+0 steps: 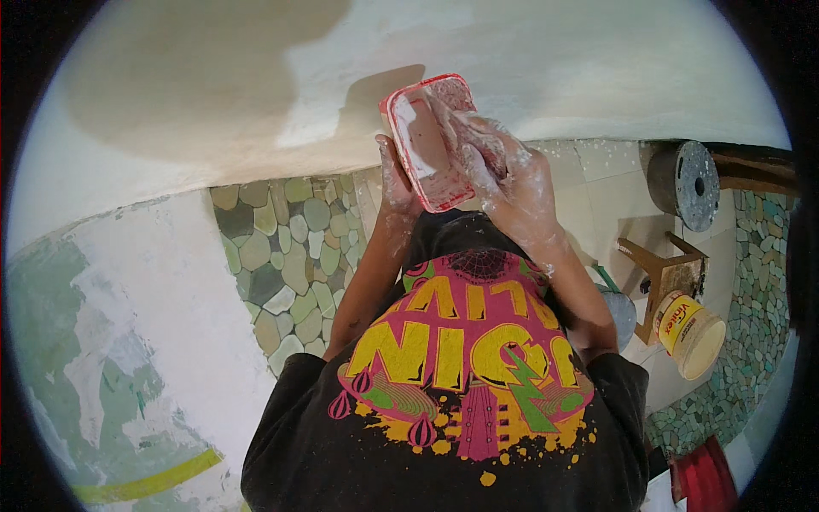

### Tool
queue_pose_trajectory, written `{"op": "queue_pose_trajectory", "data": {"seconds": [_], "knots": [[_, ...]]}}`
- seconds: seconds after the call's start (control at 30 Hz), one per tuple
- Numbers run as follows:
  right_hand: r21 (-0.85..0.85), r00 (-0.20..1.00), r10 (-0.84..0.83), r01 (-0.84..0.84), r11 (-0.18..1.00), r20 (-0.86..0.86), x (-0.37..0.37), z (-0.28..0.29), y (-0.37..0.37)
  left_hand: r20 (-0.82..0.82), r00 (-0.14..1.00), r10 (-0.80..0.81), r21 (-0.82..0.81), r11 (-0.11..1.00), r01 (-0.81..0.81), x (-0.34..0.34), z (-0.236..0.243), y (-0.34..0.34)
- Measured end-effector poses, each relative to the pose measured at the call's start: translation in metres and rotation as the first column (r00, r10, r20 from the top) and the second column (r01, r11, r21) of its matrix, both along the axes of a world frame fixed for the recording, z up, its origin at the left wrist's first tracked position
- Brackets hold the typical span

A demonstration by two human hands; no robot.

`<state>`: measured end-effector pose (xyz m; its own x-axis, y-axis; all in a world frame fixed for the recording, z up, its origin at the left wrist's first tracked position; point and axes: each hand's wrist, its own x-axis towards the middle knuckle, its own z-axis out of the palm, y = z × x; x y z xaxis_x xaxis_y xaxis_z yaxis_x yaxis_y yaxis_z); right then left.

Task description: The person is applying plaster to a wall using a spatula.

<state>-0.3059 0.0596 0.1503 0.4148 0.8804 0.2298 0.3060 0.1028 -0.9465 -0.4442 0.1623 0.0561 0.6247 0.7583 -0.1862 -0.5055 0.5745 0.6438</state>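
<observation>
My left hand (398, 179) is wrapped along the left side of a shallow rectangular container (443, 193) with a red rim, smeared inside with white and pale pinkish paste. My right hand (503, 183), coated in white paste, reaches over the container's right side with its fingers curled inside; whatever they grip is hidden by the fingers and paste. A pale plastered wall (213, 102) lies just beyond, with a shadow beside the container.
A pebble-mosaic strip (281, 247) and pale, patchy surface (111, 333) lie at left. At right are tiles (597, 179), a splattered grey round object (693, 188), a small wooden stool (661, 269), a cream bucket (689, 341), a grey container (616, 316) and something red (701, 474).
</observation>
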Motion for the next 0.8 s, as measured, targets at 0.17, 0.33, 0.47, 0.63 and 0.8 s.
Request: {"op": "queue_pose_trajectory", "data": {"seconds": [0.17,0.33,0.47,0.63,0.8], "knots": [[0.047,0.973,0.075,-0.087,0.995,0.217,0.030,0.001,-0.003,0.050,0.999,0.006,0.013,1.000,-0.007,0.006,-0.003,-0.010],[0.049,0.877,0.172,-0.217,0.975,0.448,0.050,-0.008,0.010,0.002,0.997,-0.074,0.123,0.990,0.073,0.025,0.007,-0.019],[-0.053,0.921,0.140,-0.129,0.990,0.365,0.056,-0.007,0.015,-0.090,0.994,-0.064,0.080,0.994,0.071,0.042,0.016,-0.022],[-0.084,0.957,0.043,-0.019,0.996,0.286,0.065,-0.003,0.021,-0.003,1.000,-0.029,-0.030,0.999,0.029,0.059,0.024,-0.027],[-0.294,0.994,0.082,-0.058,0.954,0.071,0.075,0.012,0.016,-0.046,0.997,0.064,0.053,0.997,-0.061,0.068,0.024,-0.036]]}}
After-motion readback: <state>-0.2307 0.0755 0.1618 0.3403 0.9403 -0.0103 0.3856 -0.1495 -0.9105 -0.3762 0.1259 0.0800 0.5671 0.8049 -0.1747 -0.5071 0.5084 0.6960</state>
